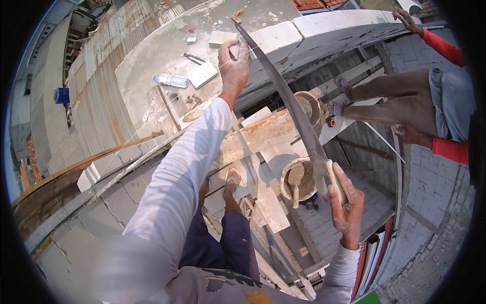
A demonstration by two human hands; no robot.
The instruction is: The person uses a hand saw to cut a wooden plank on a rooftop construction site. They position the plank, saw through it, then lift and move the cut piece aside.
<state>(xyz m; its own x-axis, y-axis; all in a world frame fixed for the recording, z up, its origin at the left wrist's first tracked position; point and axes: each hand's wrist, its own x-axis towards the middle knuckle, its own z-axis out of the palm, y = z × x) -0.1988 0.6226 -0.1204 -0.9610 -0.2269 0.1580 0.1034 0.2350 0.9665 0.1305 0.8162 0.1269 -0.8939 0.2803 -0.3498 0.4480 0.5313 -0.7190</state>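
Note:
My right hand (347,207) is closed around the pale handle of a long handsaw (283,91). The toothed blade slants up and away to the left, its tip over the concrete slab. At the far end, my left hand (234,68) is raised left of the blade, thumb and fingers curved but apart. A thin string (254,48) crosses by its fingers; whether they touch it I cannot tell. Behind that hand lies a pale block (223,39). Closer in on the slab are a white block (203,75), pincers (194,59) and a clear plastic bottle (172,80).
Below the saw stand a mortar bucket (287,175) with a trowel (295,190) in it and another bucket (317,109). A tape measure (331,122) lies near a co-worker (405,91) in red sleeves at right. A curved block wall (344,23) runs along the back. My feet stand on planks (268,202).

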